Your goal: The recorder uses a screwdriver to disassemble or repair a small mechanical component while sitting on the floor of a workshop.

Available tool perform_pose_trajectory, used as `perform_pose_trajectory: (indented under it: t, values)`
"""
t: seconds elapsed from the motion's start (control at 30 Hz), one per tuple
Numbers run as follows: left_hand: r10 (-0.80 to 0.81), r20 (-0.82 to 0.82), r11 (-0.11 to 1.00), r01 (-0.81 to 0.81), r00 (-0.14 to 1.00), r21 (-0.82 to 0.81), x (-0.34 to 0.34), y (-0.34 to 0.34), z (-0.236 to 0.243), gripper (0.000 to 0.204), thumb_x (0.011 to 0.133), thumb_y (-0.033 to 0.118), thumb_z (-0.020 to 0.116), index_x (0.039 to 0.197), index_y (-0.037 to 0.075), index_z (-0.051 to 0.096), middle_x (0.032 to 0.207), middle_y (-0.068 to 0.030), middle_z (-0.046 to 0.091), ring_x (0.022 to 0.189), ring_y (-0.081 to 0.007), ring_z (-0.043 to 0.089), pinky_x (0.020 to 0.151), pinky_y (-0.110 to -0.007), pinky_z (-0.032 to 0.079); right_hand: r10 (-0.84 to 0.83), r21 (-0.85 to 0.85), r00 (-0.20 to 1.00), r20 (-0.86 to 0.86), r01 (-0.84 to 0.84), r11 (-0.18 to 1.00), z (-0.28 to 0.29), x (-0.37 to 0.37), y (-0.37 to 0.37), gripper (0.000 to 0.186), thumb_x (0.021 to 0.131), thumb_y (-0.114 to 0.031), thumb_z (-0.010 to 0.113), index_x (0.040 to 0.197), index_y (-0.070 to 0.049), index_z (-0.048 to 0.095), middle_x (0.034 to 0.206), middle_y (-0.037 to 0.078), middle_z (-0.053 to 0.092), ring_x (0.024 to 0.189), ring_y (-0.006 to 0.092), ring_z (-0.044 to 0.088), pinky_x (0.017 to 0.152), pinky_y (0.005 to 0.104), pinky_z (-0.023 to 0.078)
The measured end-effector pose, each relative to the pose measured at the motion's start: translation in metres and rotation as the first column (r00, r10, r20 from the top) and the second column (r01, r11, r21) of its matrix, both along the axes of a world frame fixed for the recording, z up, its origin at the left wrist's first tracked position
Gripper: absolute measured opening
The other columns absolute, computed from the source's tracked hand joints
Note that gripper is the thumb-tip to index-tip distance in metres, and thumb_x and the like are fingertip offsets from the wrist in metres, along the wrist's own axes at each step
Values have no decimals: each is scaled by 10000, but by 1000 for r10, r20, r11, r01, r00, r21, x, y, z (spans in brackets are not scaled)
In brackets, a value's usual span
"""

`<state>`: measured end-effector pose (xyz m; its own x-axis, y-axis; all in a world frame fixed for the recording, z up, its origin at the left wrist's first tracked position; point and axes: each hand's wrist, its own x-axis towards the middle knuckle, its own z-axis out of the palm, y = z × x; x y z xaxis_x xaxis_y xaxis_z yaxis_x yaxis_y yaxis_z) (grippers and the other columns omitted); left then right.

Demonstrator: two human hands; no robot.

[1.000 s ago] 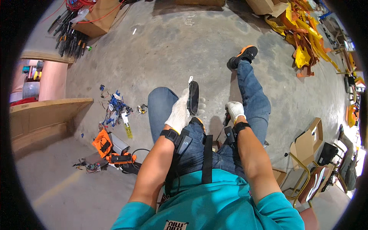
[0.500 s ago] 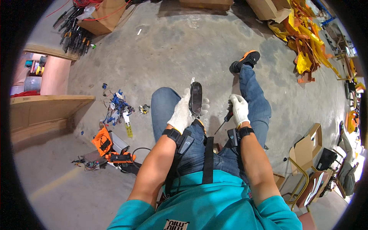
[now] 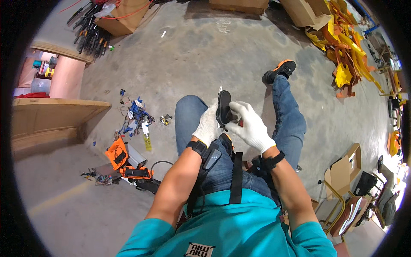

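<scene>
My left hand (image 3: 208, 124), in a white knit glove, is closed around a long, rounded black part (image 3: 223, 108) held above my lap. A pale strip shows at the far end of the part. My right hand (image 3: 253, 130), gloved the same way, has come up to the part's right side, and its fingertips touch that edge. A red bit of the screwdriver handle (image 3: 240, 123) shows between those fingers; its shaft is hidden. I cannot make out the part's underside.
Blue plastic scraps (image 3: 138, 112) and a yellow-labelled tube (image 3: 147, 139) lie on the floor at left. Nearer are orange-cased devices (image 3: 136, 172) with cables. Yellow panels (image 3: 342, 55) are heaped far right. A cardboard box (image 3: 342, 169) and a chair (image 3: 349, 214) stand at right.
My right hand has moved left from beside my right knee to the black part, bringing the screwdriver along. The part has turned so that its glossy face no longer shows.
</scene>
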<state>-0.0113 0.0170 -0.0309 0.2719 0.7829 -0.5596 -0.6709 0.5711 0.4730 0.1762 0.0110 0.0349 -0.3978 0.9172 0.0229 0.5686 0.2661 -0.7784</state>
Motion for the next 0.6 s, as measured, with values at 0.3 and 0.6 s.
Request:
perform_pose_trajectory:
  t: [0.3, 0.6]
  values:
    - [-43, -62, 995, 37, 997, -90, 0, -1, 4, 481, 1117, 501, 430, 1350, 116, 599, 1198, -112, 700, 1064, -272, 709, 878, -440, 617, 40, -36, 978, 203, -34, 999, -9, -8, -14, 741, 849, -246, 841, 1489, -122, 488, 1505, 163, 487, 919, 312, 726, 870, 429, 597]
    - [-119, -48, 993, 117, 992, -29, 2, -6, -6, 354, 1125, 347, 475, 1307, 90, 638, 1163, -94, 706, 1035, -237, 701, 878, -383, 592, -64, -274, 998, -13, 58, 960, 10, 7, 1, 581, 890, -264, 753, 1415, -89, 579, 1346, 166, 632, 973, 310, 712, 907, 413, 563]
